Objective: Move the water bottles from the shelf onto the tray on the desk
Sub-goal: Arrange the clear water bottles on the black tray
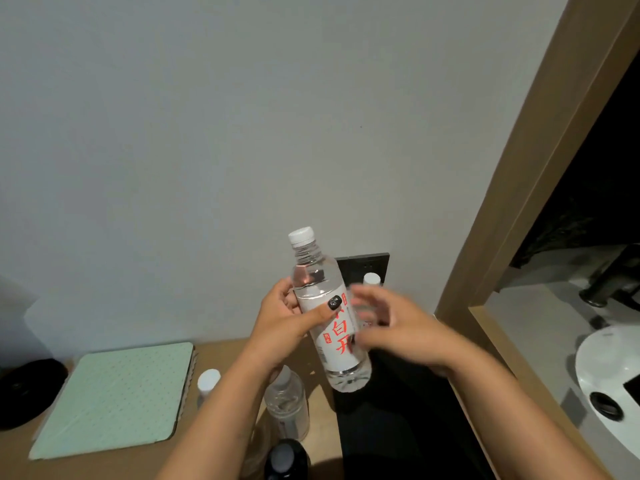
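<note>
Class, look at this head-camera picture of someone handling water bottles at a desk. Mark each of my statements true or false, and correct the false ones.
1. The left hand holds the clear plastic water bottle with the white label and red characters. True.
2. That bottle's white screw cap is off. False: the cap is on.
3. The right hand has a firm grip round the bottle. False: it is motion-blurred beside the bottle with fingers spread, holding nothing.
4. A pale green dotted flat pad lies on the wooden desk to the left of the hands. True.
5. The held bottle stands on the desk. False: it is held up, tilted, in the air.
</note>
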The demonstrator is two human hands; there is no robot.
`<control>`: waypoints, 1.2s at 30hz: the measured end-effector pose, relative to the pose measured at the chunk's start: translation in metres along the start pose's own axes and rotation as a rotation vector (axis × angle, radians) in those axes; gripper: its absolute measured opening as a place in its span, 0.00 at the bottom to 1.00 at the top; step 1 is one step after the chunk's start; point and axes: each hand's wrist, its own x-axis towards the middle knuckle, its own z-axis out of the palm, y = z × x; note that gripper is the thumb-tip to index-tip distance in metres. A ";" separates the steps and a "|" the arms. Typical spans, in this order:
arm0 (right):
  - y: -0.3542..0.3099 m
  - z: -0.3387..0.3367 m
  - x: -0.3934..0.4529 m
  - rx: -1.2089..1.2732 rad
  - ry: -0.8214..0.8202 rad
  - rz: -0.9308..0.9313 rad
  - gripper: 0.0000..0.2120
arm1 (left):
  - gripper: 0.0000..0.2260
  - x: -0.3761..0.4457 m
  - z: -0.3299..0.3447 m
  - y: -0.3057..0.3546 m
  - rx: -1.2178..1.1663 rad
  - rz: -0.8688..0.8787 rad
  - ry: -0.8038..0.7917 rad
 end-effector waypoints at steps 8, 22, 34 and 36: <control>-0.021 -0.029 0.011 -0.033 0.267 -0.135 0.17 | 0.27 0.008 0.025 -0.015 0.188 -0.059 -0.257; 0.067 -0.062 0.026 -0.232 0.557 -0.035 0.09 | 0.25 0.087 0.057 -0.020 0.621 0.152 -0.269; 0.122 -0.087 0.081 -0.165 0.597 0.092 0.17 | 0.20 0.135 0.081 -0.062 1.079 0.200 -0.341; 0.128 -0.085 0.088 -0.160 0.597 0.102 0.17 | 0.18 0.138 0.086 -0.063 1.075 0.217 -0.327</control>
